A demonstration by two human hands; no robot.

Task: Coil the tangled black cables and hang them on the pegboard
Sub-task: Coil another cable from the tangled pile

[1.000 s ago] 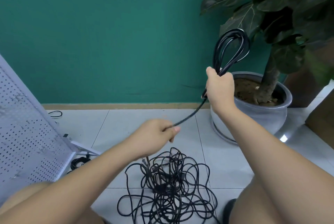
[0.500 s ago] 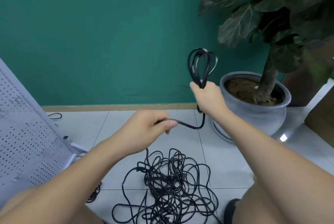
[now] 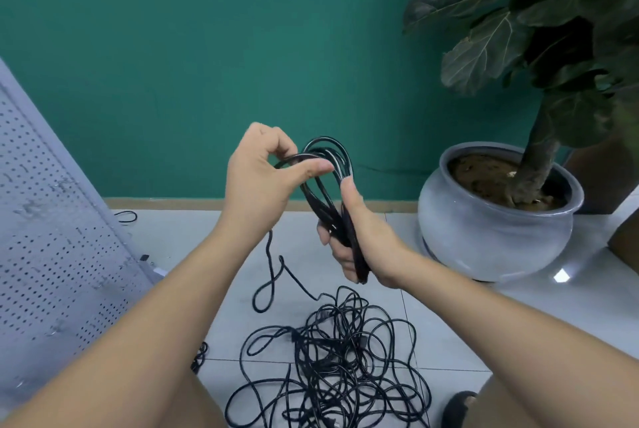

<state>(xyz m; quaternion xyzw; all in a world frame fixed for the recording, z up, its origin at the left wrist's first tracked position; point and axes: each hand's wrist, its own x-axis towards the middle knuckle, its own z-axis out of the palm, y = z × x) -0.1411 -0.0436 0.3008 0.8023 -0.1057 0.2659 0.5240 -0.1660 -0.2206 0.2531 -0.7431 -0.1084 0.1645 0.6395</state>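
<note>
A bundle of coiled black cable (image 3: 333,185) stands upright in front of me, its loops rising above my right hand (image 3: 359,237), which grips the lower part of the coil. My left hand (image 3: 262,175) pinches a strand of the same cable against the top of the loops. From there the strand drops to the tiled floor and runs into the tangled cable pile (image 3: 339,365) between my knees. The white pegboard (image 3: 52,237) leans at the left edge.
A grey pot (image 3: 494,244) with a large-leaved plant (image 3: 539,30) stands on the floor at the right, close to my right hand. A green wall (image 3: 242,47) is behind. Small cable bits (image 3: 126,218) lie by the pegboard's foot. A dark shoe (image 3: 458,407) shows at the bottom right.
My right hand has lowered the coil and moved it left toward me. My left hand has risen from near the pile and brought its strand up onto the coil's top, adding a loop.
</note>
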